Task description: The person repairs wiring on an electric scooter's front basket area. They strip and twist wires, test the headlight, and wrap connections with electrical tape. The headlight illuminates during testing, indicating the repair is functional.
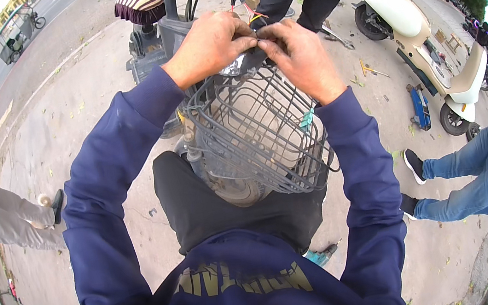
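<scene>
Carefully, at twelve o'clock, our left hand point(215, 43) and right hand point(298, 57) pinch narrowly, close beside coloured wires point(258, 17); the basket point(261, 125) lies toward six. Seemingly wiring work, though what we grip we cannot tell; the next move calls for steady fingerwork.

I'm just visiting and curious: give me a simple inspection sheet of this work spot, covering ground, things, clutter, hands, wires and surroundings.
Surface: pale outdoor pavement.
Job's things: dark wire basket, below both hands in the picture; striped seat beyond it.
Clutter: orange-handled tool and blue object on the ground, right of the basket.
Hands: left hand and right hand, fingertips close together; what they pinch is too small to tell.
Cables: red and yellow wires just beyond the fingertips.
Surroundings: cream scooter and person in blue jeans at right.
</scene>
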Available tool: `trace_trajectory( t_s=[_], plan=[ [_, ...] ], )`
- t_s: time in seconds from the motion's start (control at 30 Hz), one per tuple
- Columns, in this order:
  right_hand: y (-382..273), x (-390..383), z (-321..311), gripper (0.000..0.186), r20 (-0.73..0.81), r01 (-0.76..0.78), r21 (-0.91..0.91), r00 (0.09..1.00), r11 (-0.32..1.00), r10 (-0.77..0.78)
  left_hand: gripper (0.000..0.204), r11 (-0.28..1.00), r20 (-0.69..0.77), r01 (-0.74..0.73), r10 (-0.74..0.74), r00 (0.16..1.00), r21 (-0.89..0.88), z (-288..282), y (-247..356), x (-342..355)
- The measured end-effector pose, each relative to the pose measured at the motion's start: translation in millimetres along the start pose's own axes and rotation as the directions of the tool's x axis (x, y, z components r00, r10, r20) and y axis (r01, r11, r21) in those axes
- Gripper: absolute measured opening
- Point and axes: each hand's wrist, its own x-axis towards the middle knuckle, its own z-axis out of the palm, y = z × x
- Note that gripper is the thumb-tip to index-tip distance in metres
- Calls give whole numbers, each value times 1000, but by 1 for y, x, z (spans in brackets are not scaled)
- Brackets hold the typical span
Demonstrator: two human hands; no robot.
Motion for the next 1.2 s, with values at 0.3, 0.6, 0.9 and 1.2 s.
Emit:
trace_trajectory(
  t_s=[0.3, 0.6, 0.9, 1.2],
  plan=[
    [-1, 10, -9, 21, 130, -172, 110, 979, 979, 157, 24, 995, 122, 60, -49, 991, -85, -7, -9, 8],
    [8, 1, 7, 10, -114, 145, -138, 980, 980, -161, 27, 991, 179, 80, -60, 982, -107, -4, -8, 7],
    [-10, 10, 6, 17, -54, -183, 29, 981, 983, 185, 20, 1000, 33, 2, -3, 999, 1, -1, -6, 4],
    [-15, 13, 1, 21, -53, -284, 143, 954, 948, 294, 17, 981, 34, 168, -165, 986, -100, 7, 3, -2]
  ],
)
